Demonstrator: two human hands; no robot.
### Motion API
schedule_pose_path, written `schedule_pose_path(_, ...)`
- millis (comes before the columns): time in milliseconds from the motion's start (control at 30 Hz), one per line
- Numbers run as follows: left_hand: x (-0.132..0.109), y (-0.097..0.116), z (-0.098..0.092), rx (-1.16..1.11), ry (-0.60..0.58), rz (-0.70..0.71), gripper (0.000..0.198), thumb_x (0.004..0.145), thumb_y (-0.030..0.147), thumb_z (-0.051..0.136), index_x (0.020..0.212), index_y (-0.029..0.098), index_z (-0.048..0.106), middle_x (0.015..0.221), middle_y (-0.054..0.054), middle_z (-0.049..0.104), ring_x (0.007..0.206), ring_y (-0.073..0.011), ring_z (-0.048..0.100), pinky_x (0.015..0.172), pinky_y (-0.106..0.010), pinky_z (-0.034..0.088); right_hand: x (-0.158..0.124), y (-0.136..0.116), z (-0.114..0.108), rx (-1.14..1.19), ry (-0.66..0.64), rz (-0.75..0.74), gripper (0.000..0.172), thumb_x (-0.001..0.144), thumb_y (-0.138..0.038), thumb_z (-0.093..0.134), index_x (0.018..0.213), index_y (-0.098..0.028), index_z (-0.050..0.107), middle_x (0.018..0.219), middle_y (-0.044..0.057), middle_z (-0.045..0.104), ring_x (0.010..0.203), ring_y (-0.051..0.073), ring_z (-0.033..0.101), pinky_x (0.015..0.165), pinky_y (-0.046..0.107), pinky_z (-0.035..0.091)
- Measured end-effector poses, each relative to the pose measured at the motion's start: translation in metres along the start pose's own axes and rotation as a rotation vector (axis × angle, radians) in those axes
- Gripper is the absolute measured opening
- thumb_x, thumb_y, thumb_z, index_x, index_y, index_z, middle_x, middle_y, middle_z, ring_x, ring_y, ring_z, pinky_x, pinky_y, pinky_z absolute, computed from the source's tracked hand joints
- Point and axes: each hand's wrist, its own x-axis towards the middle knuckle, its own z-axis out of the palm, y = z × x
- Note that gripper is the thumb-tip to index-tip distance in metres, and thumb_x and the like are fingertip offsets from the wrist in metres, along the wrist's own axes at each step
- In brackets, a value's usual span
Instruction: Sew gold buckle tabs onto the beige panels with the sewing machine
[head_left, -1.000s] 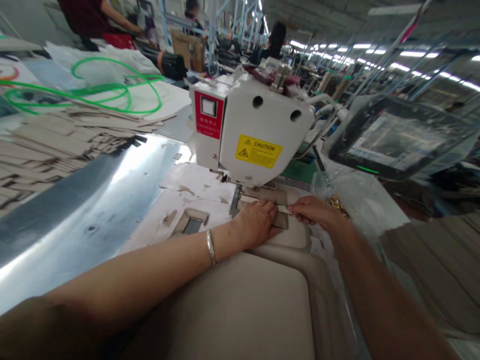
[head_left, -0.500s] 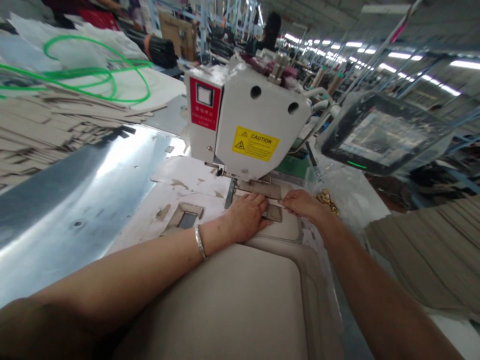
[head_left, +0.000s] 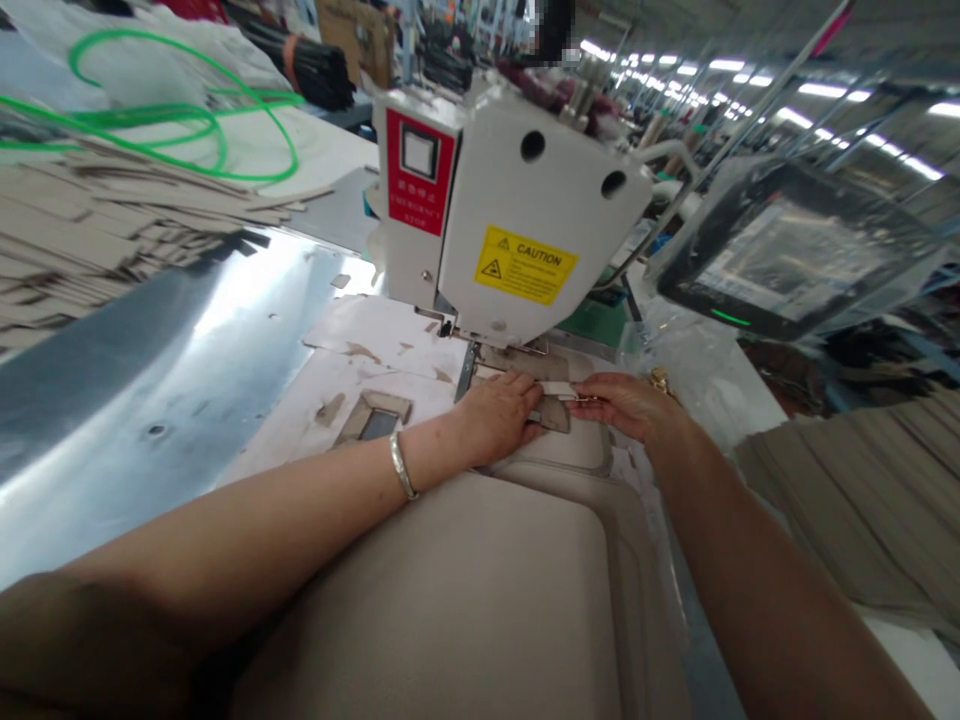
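Observation:
My left hand [head_left: 499,410] lies palm down on a beige panel [head_left: 577,450] under the sewing machine head [head_left: 517,210]. Its fingers rest flat near a small brown piece [head_left: 555,413], and the thumb is apart from them. Just to the right, my right hand [head_left: 622,402] has its thumb and fingers pinched on the end of a narrow pale strip [head_left: 557,388]. The strip's other end reaches my left fingertips. Behind it, under the machine head, lies another brown piece [head_left: 525,362]. A larger beige panel [head_left: 480,590] lies nearest me.
A metal worktable [head_left: 150,430] stretches to the left, with stacked beige strips [head_left: 82,240] and a green hose [head_left: 285,165] beyond. At the right stand a plastic-wrapped screen [head_left: 795,250] and a pile of brown panels [head_left: 862,500]. A brown frame-shaped piece [head_left: 352,425] lies left of my hand.
My right hand has shifted slightly right, and the pale strip now shows between both hands. My left hand stays on the panel. The view has tilted slightly.

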Motion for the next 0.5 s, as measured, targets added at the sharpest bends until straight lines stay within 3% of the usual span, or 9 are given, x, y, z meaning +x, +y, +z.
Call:
schedule_pose_path(367, 0.002, 0.002, 0.001, 0.034, 0.002, 0.003, 0.045, 0.092, 0.043, 0.054, 0.123, 0.010, 0.056, 0.119, -0.012, 0.058, 0.112, -0.0269, 0.052, 0.094, -0.037, 0.044, -0.016, -0.010, 0.017, -0.218, 0.169, -0.072, 0.025, 0.077, 0.001, 0.071, 0.064, -0.014, 0.055, 0.056, 0.002, 0.063, 0.047, 0.009, 0.060, 0.047, 0.017, 0.053)
schedule_pose_path(500, 0.002, 0.002, -0.001, 0.034, -0.005, 0.003, 0.045, 0.093, 0.043, 0.054, 0.123, 0.010, 0.056, 0.120, -0.012, 0.058, 0.112, -0.0268, 0.052, 0.093, -0.037, 0.044, -0.012, -0.007, 0.016, -0.123, 0.122, -0.063, 0.024, 0.081, 0.002, 0.064, 0.065, -0.013, 0.055, 0.056, 0.001, 0.061, 0.046, 0.008, 0.059, 0.047, 0.016, 0.052)
